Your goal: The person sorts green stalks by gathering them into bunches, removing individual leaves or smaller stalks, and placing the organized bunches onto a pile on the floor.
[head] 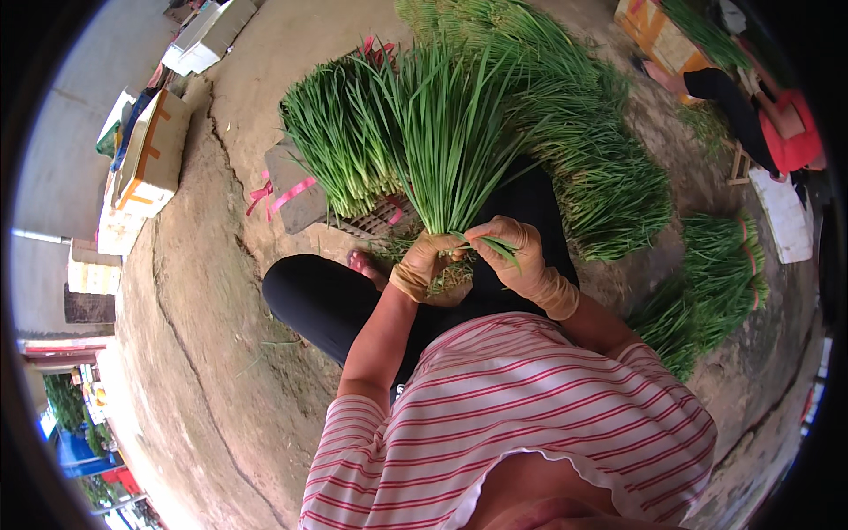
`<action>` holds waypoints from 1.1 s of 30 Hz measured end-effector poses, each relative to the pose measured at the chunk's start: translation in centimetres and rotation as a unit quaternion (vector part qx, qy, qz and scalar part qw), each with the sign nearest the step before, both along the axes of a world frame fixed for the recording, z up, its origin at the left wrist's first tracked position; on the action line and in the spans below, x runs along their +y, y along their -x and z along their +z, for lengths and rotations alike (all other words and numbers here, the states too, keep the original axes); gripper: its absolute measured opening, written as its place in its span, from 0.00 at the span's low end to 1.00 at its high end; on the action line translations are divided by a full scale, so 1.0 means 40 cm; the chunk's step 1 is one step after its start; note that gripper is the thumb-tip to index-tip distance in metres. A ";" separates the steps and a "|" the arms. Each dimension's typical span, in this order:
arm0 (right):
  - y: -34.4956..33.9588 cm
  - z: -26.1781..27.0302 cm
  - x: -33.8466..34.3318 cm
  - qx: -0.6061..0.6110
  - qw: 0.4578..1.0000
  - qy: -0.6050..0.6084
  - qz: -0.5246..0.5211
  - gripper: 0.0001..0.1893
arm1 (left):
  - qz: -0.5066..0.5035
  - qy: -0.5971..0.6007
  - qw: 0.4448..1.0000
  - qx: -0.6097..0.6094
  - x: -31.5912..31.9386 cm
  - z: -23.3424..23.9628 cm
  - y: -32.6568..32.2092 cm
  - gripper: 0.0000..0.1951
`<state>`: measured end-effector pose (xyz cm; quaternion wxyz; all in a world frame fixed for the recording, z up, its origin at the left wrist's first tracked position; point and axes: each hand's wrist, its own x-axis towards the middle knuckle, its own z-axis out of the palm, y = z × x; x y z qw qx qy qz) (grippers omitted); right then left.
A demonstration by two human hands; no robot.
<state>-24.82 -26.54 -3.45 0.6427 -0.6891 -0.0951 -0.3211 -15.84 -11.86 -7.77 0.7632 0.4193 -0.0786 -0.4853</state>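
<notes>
My left hand (427,265), in a tan rubber glove, grips the base of a fanned bunch of garlic chives (447,146), whose leaves point away from me. My right hand (520,255), gloved the same way, pinches a few loose chive leaves (497,246) right beside that base. Just beyond my left hand, a thick stack of chives (344,132) lies with its pale stem ends towards me. It rests on a slatted crate (371,224), partly hidden by the leaves. Chive scraps (450,277) lie below my hands, between my legs.
A long heap of chives (603,165) curves along my right, with tied bundles (722,265) farther right. Pink ribbon (293,192) lies by a grey slab (291,162). Foam boxes (156,152) line the left wall. Another person (788,126) sits at upper right beside a taped box (662,43).
</notes>
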 end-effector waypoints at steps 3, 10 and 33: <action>-0.005 -0.032 -0.036 0.090 0.963 -0.255 0.007 0.02 | -0.030 0.060 0.997 0.035 0.008 -0.023 -0.014 0.15; 0.047 -0.014 -0.025 0.017 0.991 0.061 0.114 0.07 | -0.002 0.095 0.992 0.087 0.009 -0.009 -0.023 0.22; -0.153 0.019 -0.242 0.236 0.876 -0.413 0.073 0.12 | -0.025 0.017 0.999 -0.017 0.012 0.032 0.001 0.12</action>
